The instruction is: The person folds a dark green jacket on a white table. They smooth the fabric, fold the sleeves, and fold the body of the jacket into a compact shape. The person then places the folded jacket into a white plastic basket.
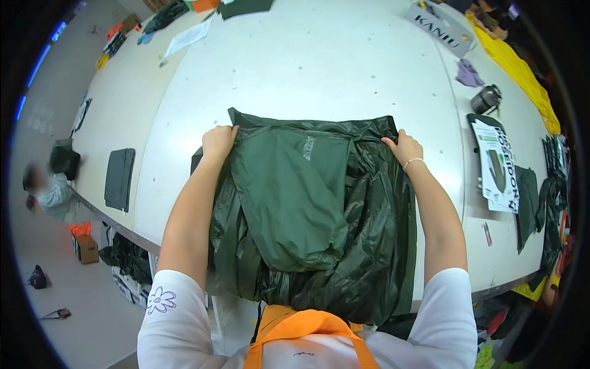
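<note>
A dark green garment (292,197) of thin, shiny fabric lies spread over the near side of the white table (295,80). Its lower part hangs down over the front edge, close to my body. A matte green panel with a small pale print covers its middle. My left hand (219,142) pinches the garment's far left corner, fingers closed on the cloth. At the far right corner my right hand (405,149), with a beaded bracelet at the wrist, grips the fabric the same way. The far edge runs fairly straight between both hands, with creases below it.
To the left lies a folded dark green cloth (120,179). On the right are a dark flask (486,99), a purple cloth (469,73), printed white packaging sheets (496,163) and a small pen-like tool (487,234). A grey box (439,27) stands far right. Another person (52,187) is at the left.
</note>
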Demonstrator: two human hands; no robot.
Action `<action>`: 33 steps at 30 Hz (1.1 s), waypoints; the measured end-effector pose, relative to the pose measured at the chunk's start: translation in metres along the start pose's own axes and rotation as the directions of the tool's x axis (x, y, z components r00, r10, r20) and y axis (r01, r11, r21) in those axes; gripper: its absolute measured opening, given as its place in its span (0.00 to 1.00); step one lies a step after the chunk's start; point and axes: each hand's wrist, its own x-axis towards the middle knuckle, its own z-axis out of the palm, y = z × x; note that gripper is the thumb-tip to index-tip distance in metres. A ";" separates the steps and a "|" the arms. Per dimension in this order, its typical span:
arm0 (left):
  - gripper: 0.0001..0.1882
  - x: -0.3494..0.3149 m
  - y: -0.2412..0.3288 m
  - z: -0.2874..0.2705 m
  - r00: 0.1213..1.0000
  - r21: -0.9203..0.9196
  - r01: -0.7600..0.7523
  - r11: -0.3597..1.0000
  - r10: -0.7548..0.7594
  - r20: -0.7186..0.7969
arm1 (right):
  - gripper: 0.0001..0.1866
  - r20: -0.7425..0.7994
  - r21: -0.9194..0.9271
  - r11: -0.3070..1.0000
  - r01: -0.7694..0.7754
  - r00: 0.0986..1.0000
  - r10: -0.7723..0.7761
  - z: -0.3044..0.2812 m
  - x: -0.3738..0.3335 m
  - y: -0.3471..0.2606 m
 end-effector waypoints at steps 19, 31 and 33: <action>0.47 -0.251 0.028 -0.087 0.274 -0.558 0.793 0.245 0.676 0.685 | 0.36 0.630 0.487 0.739 -0.464 0.773 0.070 -0.044 -0.377 -0.099; 0.14 -0.250 0.075 -0.091 0.610 -0.062 0.642 -0.764 0.460 0.645 | 0.41 0.344 0.769 0.309 -0.559 0.770 0.538 -0.073 -0.370 -0.024; 0.13 -0.245 0.075 -0.109 0.608 0.188 0.478 -0.858 0.477 0.635 | 0.35 0.338 0.724 0.370 -0.582 0.767 0.545 -0.083 -0.365 0.040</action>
